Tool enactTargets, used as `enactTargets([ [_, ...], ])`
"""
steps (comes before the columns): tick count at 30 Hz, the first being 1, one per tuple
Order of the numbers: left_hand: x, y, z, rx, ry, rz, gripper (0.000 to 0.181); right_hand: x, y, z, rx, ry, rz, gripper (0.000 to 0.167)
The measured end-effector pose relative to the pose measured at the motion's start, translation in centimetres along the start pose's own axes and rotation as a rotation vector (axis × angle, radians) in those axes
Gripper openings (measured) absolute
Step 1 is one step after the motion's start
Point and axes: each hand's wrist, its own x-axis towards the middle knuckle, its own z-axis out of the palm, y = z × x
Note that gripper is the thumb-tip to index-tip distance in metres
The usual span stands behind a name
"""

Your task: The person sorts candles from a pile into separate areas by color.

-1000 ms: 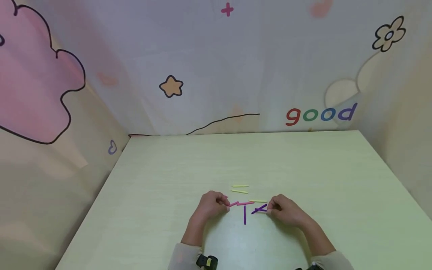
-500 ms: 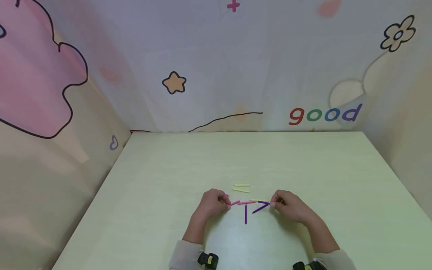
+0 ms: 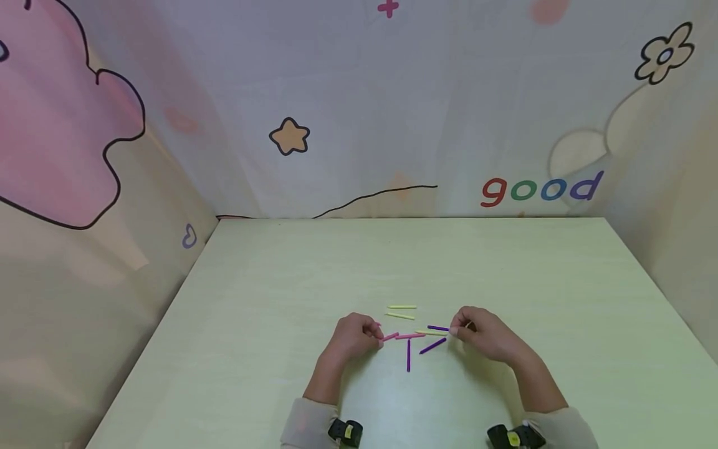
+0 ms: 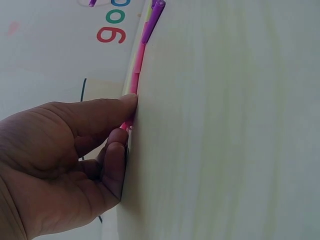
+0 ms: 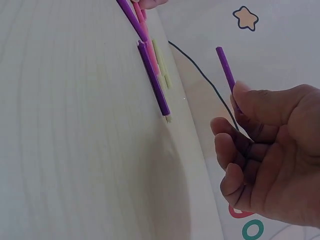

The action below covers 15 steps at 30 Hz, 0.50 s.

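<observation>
My right hand (image 3: 483,333) pinches one end of a thin purple stick (image 5: 226,65) between thumb and finger, and in the right wrist view the stick stands off the table. My left hand (image 3: 353,337) has thumb and fingertips on a short visible length of pink stick (image 3: 390,337) at the table surface. Another pink bit (image 3: 378,323) shows beside its fingers. Between the hands lie a second pink stick (image 3: 411,337), a yellow stick (image 3: 430,333), an upright-pointing purple stick (image 3: 408,355) and a slanted purple stick (image 3: 433,346).
Two more yellow sticks, an upper one (image 3: 402,307) and a lower one (image 3: 401,316), lie farther back on the pale table (image 3: 280,268). Printed cloth walls (image 3: 359,112) rise behind the table and along its sides.
The right hand has moved away from me with its purple stick, off the slanted purple stick and past the yellow one. My left hand stays at the pink stick.
</observation>
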Motion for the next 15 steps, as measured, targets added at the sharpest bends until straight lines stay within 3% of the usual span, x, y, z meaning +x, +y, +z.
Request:
enactTargets([
  [6, -0.1, -0.1, 0.0, -0.012, 0.007, 0.019, 0.008, 0.4, -0.3, -0.3, -0.013, 0.030, -0.018, 0.005],
  [15, 0.0, 0.1, 0.0, -0.012, 0.004, -0.011, 0.008, 1.4, -0.4, -0.7, -0.045, 0.082, -0.058, 0.005],
])
